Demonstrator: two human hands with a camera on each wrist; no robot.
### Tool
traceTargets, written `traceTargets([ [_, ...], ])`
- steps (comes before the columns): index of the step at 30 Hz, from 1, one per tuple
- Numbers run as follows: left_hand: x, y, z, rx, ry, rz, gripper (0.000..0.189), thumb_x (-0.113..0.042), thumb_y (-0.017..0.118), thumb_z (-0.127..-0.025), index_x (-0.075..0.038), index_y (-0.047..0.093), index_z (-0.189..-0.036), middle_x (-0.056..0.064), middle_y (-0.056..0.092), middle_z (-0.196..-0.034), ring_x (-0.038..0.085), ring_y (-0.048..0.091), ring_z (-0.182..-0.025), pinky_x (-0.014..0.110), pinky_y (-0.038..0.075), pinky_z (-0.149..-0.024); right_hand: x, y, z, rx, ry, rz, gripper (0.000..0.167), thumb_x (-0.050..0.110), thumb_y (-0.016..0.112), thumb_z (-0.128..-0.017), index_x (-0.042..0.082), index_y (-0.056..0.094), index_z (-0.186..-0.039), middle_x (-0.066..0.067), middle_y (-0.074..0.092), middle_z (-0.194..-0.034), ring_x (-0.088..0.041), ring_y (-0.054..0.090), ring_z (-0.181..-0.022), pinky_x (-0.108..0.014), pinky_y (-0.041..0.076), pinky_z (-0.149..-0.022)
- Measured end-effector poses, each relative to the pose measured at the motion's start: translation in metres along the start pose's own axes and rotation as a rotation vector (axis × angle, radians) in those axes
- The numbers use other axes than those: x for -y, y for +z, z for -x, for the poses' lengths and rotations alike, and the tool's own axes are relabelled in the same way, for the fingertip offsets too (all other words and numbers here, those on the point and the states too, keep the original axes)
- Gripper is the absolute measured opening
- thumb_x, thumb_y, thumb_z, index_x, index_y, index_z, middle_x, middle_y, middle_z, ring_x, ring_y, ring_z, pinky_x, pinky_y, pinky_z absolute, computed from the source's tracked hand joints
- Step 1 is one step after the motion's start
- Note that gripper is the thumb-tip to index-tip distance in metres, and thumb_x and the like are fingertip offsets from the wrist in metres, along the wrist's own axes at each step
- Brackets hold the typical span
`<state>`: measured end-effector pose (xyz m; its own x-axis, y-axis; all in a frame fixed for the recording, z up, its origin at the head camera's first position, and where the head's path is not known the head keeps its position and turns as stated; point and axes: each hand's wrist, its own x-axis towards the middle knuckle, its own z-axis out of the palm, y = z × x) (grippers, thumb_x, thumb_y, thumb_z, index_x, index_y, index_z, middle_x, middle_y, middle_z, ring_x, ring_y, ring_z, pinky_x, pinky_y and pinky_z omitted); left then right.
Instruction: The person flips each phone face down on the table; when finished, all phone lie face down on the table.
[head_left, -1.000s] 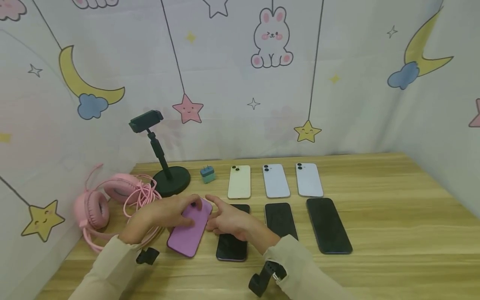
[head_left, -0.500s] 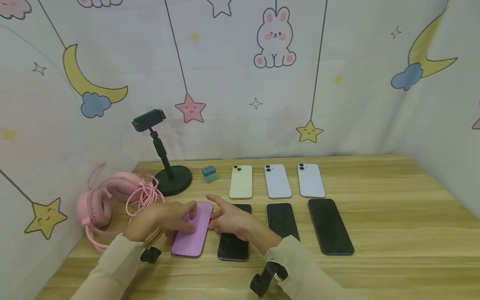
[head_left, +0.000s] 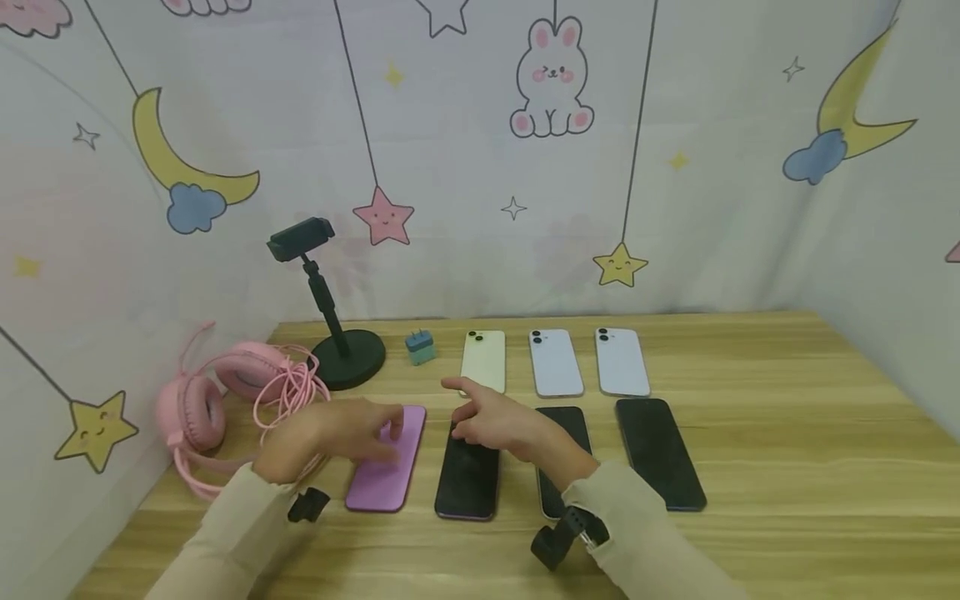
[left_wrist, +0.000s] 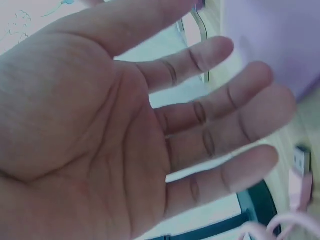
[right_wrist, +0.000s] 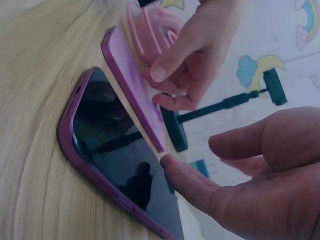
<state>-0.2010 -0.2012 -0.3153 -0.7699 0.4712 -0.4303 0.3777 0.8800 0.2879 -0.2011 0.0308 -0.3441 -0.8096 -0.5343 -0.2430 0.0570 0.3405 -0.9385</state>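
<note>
A purple phone [head_left: 378, 487] lies back up on the wooden table, partly hidden by my left hand [head_left: 348, 433]. That hand hovers over it with loosely spread fingers; in the left wrist view the palm [left_wrist: 85, 115] shows nothing held, and the phone's corner [left_wrist: 280, 45] sits beyond the fingertips. My right hand [head_left: 502, 421] is over the far end of a phone [head_left: 467, 483] lying screen up, its index finger extended. The right wrist view shows that phone's dark screen and purple edge [right_wrist: 125, 155], with the right fingers [right_wrist: 197, 185] near it, gripping nothing.
Two more dark-screened phones [head_left: 663, 454] lie to the right. Behind are a cream phone [head_left: 482, 362] and two pale ones [head_left: 557, 362]. A blue-green charger [head_left: 420, 347], a black stand [head_left: 348, 362] and pink headphones [head_left: 198, 417] with coiled cable are at the left.
The purple phone has turned straighter and now lies flat on the table, with the left hand loosened from it. The right hand has moved right, away from the purple phone.
</note>
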Motion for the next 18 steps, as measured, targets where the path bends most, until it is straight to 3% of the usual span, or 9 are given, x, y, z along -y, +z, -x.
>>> traceTargets([
  [5,-0.008,0.002,-0.009,0.002,0.083,-0.003,0.023,-0.030,0.073,-0.090,-0.019,0.060,-0.105,0.000,0.060,-0.088,0.014,0.056,-0.077,0.035,0.047,-0.069,-0.008,-0.010,0.006,-0.024,0.041,0.044,0.068,-0.009,0.054,-0.096,0.016,0.034,-0.156,-0.022,0.055,-0.131,-0.025,0.063,-0.109,-0.044,0.047,-0.097],
  [12,-0.018,0.008,-0.022,-0.032,0.122,-0.040,0.028,-0.029,0.075,-0.090,-0.016,0.060,-0.109,-0.004,0.059,-0.086,0.012,0.055,-0.076,0.034,0.048,-0.071,-0.017,-0.017,0.015,-0.098,0.023,0.119,0.064,-0.011,0.053,-0.094,0.012,0.039,-0.153,-0.019,0.058,-0.121,-0.022,0.063,-0.098,-0.038,0.050,-0.085],
  [18,-0.028,0.012,-0.028,-0.038,0.126,-0.030,0.041,-0.031,0.075,-0.091,-0.012,0.054,-0.121,-0.003,0.061,-0.086,0.012,0.057,-0.076,0.035,0.049,-0.073,-0.018,-0.023,0.021,-0.126,0.025,0.220,0.060,-0.011,0.053,-0.093,0.013,0.046,-0.148,-0.018,0.059,-0.116,-0.022,0.057,-0.090,-0.031,0.044,-0.069],
])
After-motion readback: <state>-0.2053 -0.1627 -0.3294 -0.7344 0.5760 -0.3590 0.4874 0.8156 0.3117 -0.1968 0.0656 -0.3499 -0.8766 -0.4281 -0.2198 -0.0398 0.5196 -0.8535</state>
